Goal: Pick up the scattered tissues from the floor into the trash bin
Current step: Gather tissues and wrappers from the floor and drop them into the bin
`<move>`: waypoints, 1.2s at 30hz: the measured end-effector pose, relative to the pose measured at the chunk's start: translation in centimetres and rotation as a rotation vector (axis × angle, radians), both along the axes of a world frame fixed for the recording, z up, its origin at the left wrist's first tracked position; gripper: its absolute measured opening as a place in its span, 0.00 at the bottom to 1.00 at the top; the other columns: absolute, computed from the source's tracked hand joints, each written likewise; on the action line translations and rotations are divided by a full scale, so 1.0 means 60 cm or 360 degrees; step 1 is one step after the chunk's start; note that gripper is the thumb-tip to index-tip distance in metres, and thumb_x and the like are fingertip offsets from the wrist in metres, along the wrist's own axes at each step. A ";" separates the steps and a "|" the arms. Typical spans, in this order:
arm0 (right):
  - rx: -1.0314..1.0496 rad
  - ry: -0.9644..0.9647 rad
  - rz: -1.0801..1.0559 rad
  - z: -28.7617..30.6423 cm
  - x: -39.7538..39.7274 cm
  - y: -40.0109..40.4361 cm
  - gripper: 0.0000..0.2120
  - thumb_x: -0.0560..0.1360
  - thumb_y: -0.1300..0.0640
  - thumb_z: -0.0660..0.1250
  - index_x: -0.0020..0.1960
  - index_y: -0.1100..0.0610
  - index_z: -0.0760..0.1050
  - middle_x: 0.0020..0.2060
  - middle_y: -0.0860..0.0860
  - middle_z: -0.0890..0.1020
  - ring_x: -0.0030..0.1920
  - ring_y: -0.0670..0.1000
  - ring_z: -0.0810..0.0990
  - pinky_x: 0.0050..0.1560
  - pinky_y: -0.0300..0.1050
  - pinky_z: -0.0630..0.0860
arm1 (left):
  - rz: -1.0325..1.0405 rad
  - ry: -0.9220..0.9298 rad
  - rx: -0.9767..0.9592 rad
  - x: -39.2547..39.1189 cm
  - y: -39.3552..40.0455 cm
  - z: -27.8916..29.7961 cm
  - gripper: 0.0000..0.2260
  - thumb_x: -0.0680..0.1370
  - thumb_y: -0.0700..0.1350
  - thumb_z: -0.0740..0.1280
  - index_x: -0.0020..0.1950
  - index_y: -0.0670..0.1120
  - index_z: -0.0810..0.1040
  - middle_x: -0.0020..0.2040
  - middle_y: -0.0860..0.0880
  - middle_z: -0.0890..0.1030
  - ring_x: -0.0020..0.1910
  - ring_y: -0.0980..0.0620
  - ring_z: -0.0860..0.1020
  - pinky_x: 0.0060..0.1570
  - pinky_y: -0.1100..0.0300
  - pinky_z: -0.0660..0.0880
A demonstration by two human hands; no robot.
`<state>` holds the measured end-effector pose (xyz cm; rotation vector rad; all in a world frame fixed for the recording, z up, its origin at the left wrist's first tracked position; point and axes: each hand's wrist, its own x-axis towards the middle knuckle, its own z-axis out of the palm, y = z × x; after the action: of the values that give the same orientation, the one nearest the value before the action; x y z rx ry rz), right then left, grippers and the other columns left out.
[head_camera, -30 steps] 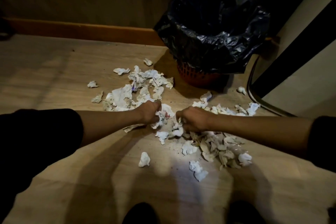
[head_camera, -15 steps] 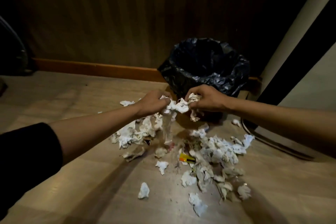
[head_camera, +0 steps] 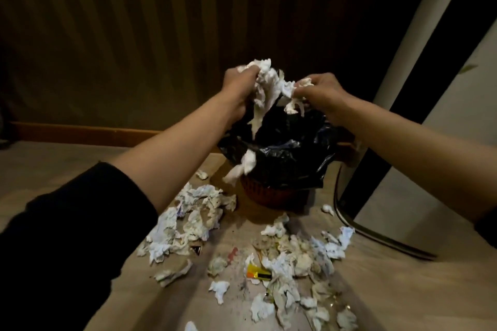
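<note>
My left hand (head_camera: 239, 86) and my right hand (head_camera: 320, 91) together clutch a bundle of white crumpled tissues (head_camera: 269, 86) right above the trash bin (head_camera: 285, 161), a reddish basket lined with a black bag. A strip of tissue hangs down from the bundle over the bin's mouth. One loose tissue piece (head_camera: 243, 166) sits at or falls past the bin's front left rim. Several crumpled tissues (head_camera: 188, 220) lie scattered on the wooden floor in front of the bin, with another heap (head_camera: 295, 258) to the right.
A yellow wrapper (head_camera: 256, 274) and a small red scrap (head_camera: 232, 252) lie among the tissues. A dark curved cable or chair leg (head_camera: 349, 220) runs along the floor right of the bin. A ribbed wall stands behind, a white panel (head_camera: 419, 48) to the right.
Both hands grabbed tissues off the floor, lifted them together and carried them up over the bin. The view tilted upward. A piece has dropped near the bin's rim.
</note>
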<state>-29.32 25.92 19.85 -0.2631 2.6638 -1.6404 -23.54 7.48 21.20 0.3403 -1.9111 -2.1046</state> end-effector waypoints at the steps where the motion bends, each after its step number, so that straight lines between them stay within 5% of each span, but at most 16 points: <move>1: -0.0039 -0.0015 -0.0047 0.004 -0.010 -0.002 0.09 0.64 0.54 0.75 0.44 0.55 0.84 0.43 0.56 0.87 0.49 0.59 0.87 0.53 0.59 0.83 | -0.0022 0.0022 0.0013 -0.008 0.008 0.013 0.08 0.77 0.40 0.65 0.37 0.46 0.76 0.31 0.49 0.78 0.26 0.53 0.75 0.26 0.66 0.69; 4: -0.0074 -0.0025 -0.0102 0.001 -0.040 -0.005 0.12 0.61 0.53 0.74 0.44 0.54 0.84 0.44 0.56 0.87 0.48 0.58 0.86 0.53 0.58 0.84 | -0.0134 -0.0009 -0.0052 -0.033 0.020 0.017 0.04 0.76 0.37 0.65 0.47 0.43 0.80 0.38 0.45 0.81 0.31 0.50 0.78 0.30 0.63 0.73; 7: -0.0074 -0.0149 -0.0090 -0.024 -0.052 -0.006 0.17 0.68 0.58 0.74 0.56 0.55 0.82 0.53 0.57 0.84 0.51 0.55 0.84 0.48 0.52 0.85 | -0.0263 -0.0207 -0.0313 -0.045 0.025 -0.029 0.08 0.77 0.38 0.65 0.54 0.40 0.81 0.40 0.44 0.80 0.35 0.48 0.77 0.36 0.60 0.74; 12: 0.0112 -0.0270 -0.0085 -0.077 -0.043 0.013 0.08 0.79 0.63 0.67 0.57 0.59 0.79 0.62 0.58 0.78 0.59 0.56 0.79 0.45 0.49 0.85 | -0.0443 -0.0428 -0.0640 -0.034 0.010 -0.104 0.16 0.82 0.42 0.61 0.70 0.47 0.73 0.57 0.47 0.76 0.51 0.47 0.76 0.52 0.53 0.75; 16: 0.0467 -0.0088 0.0009 -0.090 0.004 0.031 0.07 0.80 0.60 0.67 0.56 0.58 0.82 0.58 0.53 0.81 0.55 0.50 0.81 0.52 0.49 0.84 | -0.0416 -0.0205 -0.1156 -0.003 -0.017 -0.137 0.13 0.81 0.44 0.64 0.65 0.48 0.77 0.61 0.47 0.80 0.56 0.50 0.80 0.58 0.51 0.79; 20: 0.0973 0.0393 0.0252 -0.084 0.097 0.063 0.08 0.78 0.56 0.68 0.55 0.52 0.82 0.48 0.50 0.85 0.48 0.49 0.83 0.52 0.49 0.81 | -0.0425 0.0423 -0.1573 0.085 0.003 -0.165 0.09 0.79 0.46 0.65 0.58 0.48 0.80 0.50 0.53 0.83 0.45 0.60 0.79 0.45 0.62 0.75; 24: 0.1063 0.0515 0.0511 -0.129 0.193 0.115 0.07 0.76 0.55 0.67 0.51 0.50 0.82 0.43 0.47 0.85 0.43 0.46 0.83 0.45 0.45 0.80 | -0.0849 0.0740 -0.1805 0.155 0.027 -0.219 0.06 0.78 0.46 0.65 0.52 0.49 0.80 0.44 0.54 0.83 0.42 0.58 0.80 0.40 0.60 0.76; 31: 0.1324 0.0079 0.0604 -0.275 0.227 0.169 0.08 0.72 0.58 0.68 0.49 0.53 0.83 0.43 0.50 0.86 0.46 0.51 0.84 0.48 0.48 0.81 | -0.1339 0.0504 -0.2274 0.167 0.072 -0.363 0.08 0.76 0.51 0.62 0.50 0.52 0.80 0.40 0.54 0.83 0.38 0.53 0.81 0.35 0.56 0.78; 36: 0.1578 -0.0224 0.0892 -0.382 0.223 0.175 0.17 0.71 0.59 0.70 0.60 0.58 0.79 0.51 0.55 0.84 0.53 0.58 0.82 0.50 0.48 0.76 | -0.1582 0.0211 -0.2367 0.158 0.107 -0.442 0.07 0.75 0.52 0.64 0.49 0.52 0.79 0.43 0.52 0.84 0.42 0.50 0.82 0.38 0.54 0.80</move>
<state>-15.95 36.43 -3.06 -0.7131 2.5665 -0.1267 -14.08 13.88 -5.34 -1.1694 -3.1453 -0.3152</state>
